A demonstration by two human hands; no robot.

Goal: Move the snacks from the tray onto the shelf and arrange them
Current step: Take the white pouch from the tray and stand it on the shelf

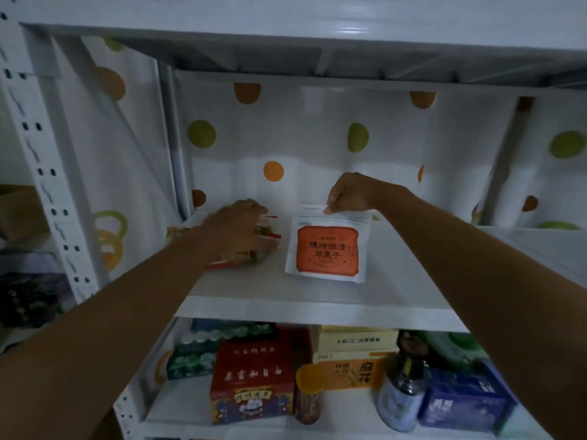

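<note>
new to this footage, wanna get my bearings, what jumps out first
A white pouch with an orange-red label is held upright on the white shelf board, the right hand pinching its top edge. Just left of it, the left hand grips a clear snack packet with red trim. Behind hangs a white sheet with orange and green dots; a red cardboard box and an orange-lidded jar sit on the shelf below.
</note>
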